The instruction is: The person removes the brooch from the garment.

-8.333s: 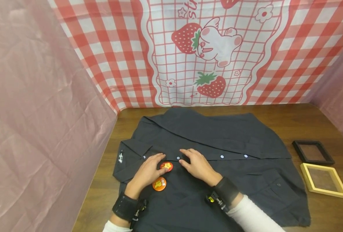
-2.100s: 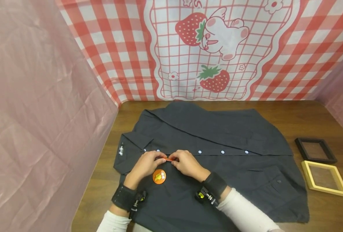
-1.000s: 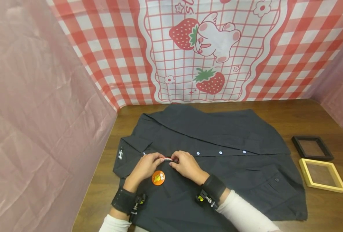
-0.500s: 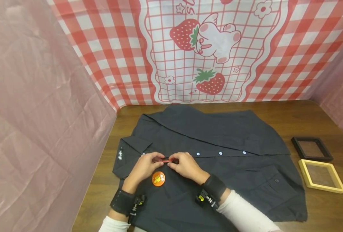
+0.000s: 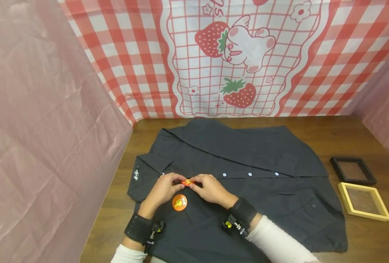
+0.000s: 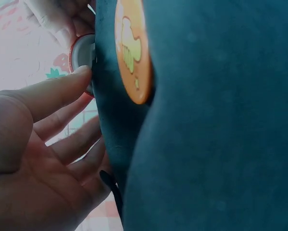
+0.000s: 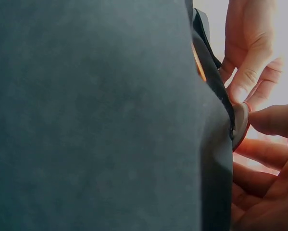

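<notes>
A dark grey shirt (image 5: pixel 247 208) lies spread on the table, its collar to the left. Near its button edge my left hand (image 5: pixel 161 190) and right hand (image 5: pixel 212 189) pinch a small red pin badge (image 5: pixel 187 182) from both sides, thumbs and fingertips at its rim. The head view shows part of its face, tilted. From the wrists, the badge's pale back (image 6: pixel 82 54) appears right at the cloth edge, with the left thumb on it. Just below the hands a round orange badge (image 5: pixel 179 202) with a yellow figure sits on the shirt front.
At the right of the wooden table (image 5: pixel 316 126) are a black frame (image 5: pixel 353 180) and a light yellow frame (image 5: pixel 365 216). A red checked cloth (image 5: pixel 138 65) hangs behind, and a pink cloth (image 5: pixel 50 128) borders the left side.
Earliest, the red badge lay face up on the shirt under apart, loose hands; both hands then took hold of it. Since half a second ago it has tipped so more of its face shows.
</notes>
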Available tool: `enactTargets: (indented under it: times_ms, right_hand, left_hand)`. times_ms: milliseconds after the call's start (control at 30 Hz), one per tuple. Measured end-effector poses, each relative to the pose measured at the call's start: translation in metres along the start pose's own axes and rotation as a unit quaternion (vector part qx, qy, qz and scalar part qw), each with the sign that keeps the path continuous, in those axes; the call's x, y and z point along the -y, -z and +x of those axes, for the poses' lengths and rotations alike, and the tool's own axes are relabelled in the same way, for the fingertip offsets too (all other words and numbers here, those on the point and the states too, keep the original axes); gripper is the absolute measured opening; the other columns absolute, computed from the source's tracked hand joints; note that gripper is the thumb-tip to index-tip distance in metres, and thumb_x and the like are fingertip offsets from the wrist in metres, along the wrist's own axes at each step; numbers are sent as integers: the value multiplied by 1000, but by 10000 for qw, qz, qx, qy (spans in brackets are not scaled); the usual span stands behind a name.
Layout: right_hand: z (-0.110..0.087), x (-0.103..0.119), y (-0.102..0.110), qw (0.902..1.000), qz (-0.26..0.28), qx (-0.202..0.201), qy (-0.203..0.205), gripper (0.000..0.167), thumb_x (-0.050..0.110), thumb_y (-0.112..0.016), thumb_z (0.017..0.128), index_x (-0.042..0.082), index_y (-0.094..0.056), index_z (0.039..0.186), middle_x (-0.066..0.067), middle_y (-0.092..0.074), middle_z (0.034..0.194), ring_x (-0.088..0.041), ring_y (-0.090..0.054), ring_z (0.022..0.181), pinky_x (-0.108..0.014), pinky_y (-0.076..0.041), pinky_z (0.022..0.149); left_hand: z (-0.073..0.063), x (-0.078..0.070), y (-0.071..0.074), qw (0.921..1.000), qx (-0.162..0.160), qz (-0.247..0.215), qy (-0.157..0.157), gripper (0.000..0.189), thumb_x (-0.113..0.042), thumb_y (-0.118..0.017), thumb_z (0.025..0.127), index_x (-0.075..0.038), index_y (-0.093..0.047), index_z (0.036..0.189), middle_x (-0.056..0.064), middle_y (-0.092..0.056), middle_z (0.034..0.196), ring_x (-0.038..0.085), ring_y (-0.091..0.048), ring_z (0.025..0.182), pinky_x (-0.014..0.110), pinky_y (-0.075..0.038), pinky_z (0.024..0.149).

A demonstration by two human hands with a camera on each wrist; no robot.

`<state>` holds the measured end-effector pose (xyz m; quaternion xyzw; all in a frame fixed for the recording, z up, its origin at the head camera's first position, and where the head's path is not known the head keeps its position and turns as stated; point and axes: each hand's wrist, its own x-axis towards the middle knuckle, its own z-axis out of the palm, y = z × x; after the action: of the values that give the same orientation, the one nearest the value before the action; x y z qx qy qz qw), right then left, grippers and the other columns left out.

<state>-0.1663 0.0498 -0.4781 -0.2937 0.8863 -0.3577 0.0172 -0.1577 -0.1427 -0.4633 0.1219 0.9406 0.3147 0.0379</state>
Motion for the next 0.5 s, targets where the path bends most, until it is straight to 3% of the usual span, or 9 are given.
enactTargets:
  times_ms: [133, 400, 500]
  right_hand:
    - [1, 0, -1, 10000, 67, -28, 22, 22, 18, -66, 92, 6, -73, 109, -5, -73, 102, -20, -68, 94, -39, -53, 84]
    - [-1, 1, -2, 9994, 233, 182, 164, 22, 11, -66, 90, 7, -72, 111, -5, -68, 103, -17, -63, 88, -29, -51, 75]
    - [0, 1, -2, 9994, 248, 149, 210, 23, 8, -67, 89, 7, -72, 111, -6, -68, 104, -18, -63, 90, -30, -51, 78]
  left_hand:
    - [0, -1, 2, 9999, 99, 119, 49, 16, -14, -74, 85, -14, -74, 101, 1, -74, 101, 21, -68, 96, 47, -49, 91]
    - [-2, 1, 2, 9995, 141, 60, -271, 17, -13, -75, 84, -12, -73, 101, 2, -74, 97, 15, -70, 87, 36, -55, 80]
    - [-2, 0, 2, 9995, 108, 34, -299, 18, -12, -75, 84, -11, -73, 102, 2, -73, 96, 14, -69, 85, 34, -55, 77]
